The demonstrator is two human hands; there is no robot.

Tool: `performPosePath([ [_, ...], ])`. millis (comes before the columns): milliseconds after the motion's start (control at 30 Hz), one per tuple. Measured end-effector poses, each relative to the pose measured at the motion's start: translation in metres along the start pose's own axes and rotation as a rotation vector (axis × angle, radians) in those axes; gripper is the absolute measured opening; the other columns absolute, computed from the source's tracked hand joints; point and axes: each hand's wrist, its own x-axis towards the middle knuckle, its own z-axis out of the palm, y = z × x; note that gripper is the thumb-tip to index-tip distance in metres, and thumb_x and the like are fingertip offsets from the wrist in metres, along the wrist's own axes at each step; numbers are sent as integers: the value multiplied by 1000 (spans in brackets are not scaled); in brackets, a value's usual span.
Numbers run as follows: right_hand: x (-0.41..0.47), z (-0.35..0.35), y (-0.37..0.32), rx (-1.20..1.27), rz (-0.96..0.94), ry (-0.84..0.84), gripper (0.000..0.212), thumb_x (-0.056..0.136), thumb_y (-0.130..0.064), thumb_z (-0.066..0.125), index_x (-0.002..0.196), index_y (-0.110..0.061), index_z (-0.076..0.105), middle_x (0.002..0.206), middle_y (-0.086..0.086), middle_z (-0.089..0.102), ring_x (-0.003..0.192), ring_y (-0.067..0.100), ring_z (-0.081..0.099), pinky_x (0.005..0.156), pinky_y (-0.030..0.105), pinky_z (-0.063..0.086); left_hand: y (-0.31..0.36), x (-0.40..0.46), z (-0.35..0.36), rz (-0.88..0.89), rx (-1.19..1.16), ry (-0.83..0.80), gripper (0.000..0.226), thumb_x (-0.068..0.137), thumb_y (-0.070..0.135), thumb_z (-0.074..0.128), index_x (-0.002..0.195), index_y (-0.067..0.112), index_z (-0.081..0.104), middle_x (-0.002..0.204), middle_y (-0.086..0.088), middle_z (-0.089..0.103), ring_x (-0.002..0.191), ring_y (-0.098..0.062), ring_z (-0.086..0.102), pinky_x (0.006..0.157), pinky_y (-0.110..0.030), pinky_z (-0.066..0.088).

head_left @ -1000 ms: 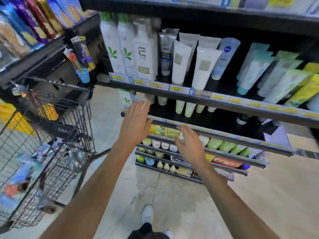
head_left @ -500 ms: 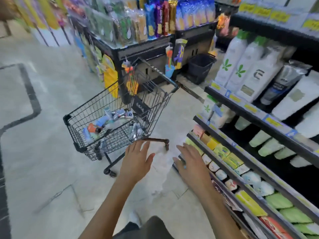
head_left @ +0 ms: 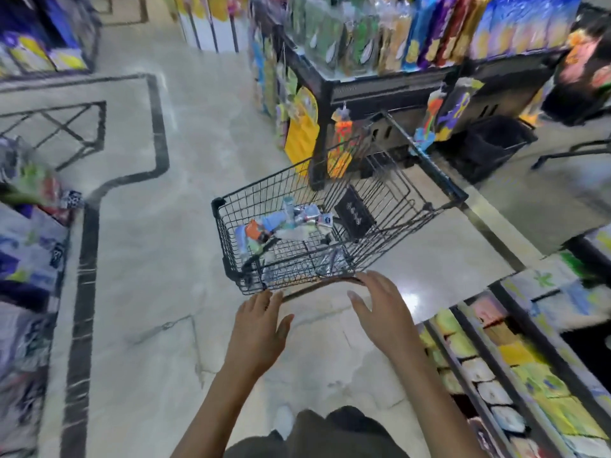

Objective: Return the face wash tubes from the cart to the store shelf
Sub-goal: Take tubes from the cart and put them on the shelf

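A black wire cart (head_left: 228,246) stands on the pale floor in the middle of the view. Several face wash tubes (head_left: 284,226) lie jumbled on its bottom, white, blue and orange among them. My left hand (head_left: 261,328) hovers just below the cart's near rim with fingers spread and nothing in it. My right hand (head_left: 380,309) is beside it, also empty and spread, its fingertips close to the cart's lower bar. The store shelf (head_left: 515,365) with tubes and boxes runs along the lower right, blurred.
A black display stand (head_left: 380,90) hung with snack bags and toys rises right behind the cart. A black basket (head_left: 492,143) sits on the floor to its right. More blurred goods (head_left: 29,259) line the left edge. Pale floor with dark inlay lines spreads to the left.
My view has swung left from the shelf to the cart. Both hands left the shelf's middle rows and came down toward the cart's near rim, still empty.
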Motion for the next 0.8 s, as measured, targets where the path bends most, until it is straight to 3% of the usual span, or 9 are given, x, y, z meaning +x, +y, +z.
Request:
performPosePath([
  [167, 62, 14, -19, -7, -48, -68, 49, 105, -42, 53, 149, -22, 51, 156, -1, 46, 147, 16, 34, 117, 34, 32, -23, 22, 1, -101, -12, -12, 46, 96, 39, 63, 133, 11, 62, 120, -11, 68, 109, -34, 64, 93, -44, 54],
  [300, 116, 23, -20, -4, -70, -126, 46, 105, -41, 54, 147, -23, 53, 155, -5, 47, 146, 16, 37, 103, 27, 28, -32, 70, 10, -174, -27, -16, 43, 94, 33, 67, 130, 11, 62, 119, -12, 68, 106, -35, 65, 90, -44, 54],
  [500, 188, 23, 5, 63, -67, -232, 45, 104, -41, 55, 145, -24, 55, 152, -4, 50, 143, 18, 42, 112, 40, 38, -29, 171, 18, -265, -65, -103, 46, 100, 37, 56, 139, 11, 54, 129, -12, 61, 117, -33, 56, 97, -44, 47],
  [700, 254, 27, 29, 82, -67, -322, 40, 102, -35, 61, 139, -22, 59, 142, -4, 58, 133, 17, 50, 108, 39, 45, -30, 256, 27, -343, -119, -131, 50, 102, 38, 53, 143, 10, 51, 133, -16, 60, 121, -34, 56, 98, -45, 49],
  [800, 293, 38, 27, 80, -44, -387, 34, 101, -34, 62, 133, -21, 62, 135, -5, 60, 125, 19, 56, 99, 34, 46, -38, 278, 38, -396, -145, -166, 52, 102, 40, 51, 144, 10, 50, 133, -14, 58, 120, -34, 55, 96, -46, 50],
])
